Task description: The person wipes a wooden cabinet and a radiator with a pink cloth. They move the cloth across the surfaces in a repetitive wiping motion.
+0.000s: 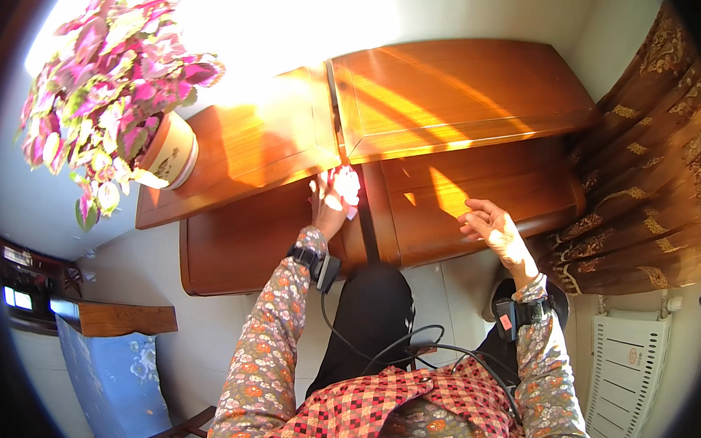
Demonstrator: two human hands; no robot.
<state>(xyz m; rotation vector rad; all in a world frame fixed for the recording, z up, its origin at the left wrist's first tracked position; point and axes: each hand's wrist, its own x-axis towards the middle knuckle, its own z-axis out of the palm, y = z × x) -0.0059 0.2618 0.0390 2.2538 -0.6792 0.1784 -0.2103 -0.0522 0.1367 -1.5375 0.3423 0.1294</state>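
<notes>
My left hand (327, 203) reaches to the front edge of the upper wooden top on the left (272, 120), beside the narrow gap between two wooden furniture units. Strong sunlight washes out its fingers. A pale pinkish patch shows by them, and I cannot tell whether it is a held cloth or glare. My right hand (492, 229) hovers above the lower wooden surface on the right (410, 216), fingers loosely bent and apart, with no object visible in it. Behind it rises the upper wooden top on the right (464, 94). The lower left surface (254, 232) lies partly in shadow.
A flowerpot (173, 150) with a pink-and-green leafy plant (113, 93) stands on the left top. Brown patterned curtains (644, 175) hang at the right, above a white radiator (627, 376). Black cables (415, 344) cross my lap. A blue cloth-covered piece (110, 373) stands lower left.
</notes>
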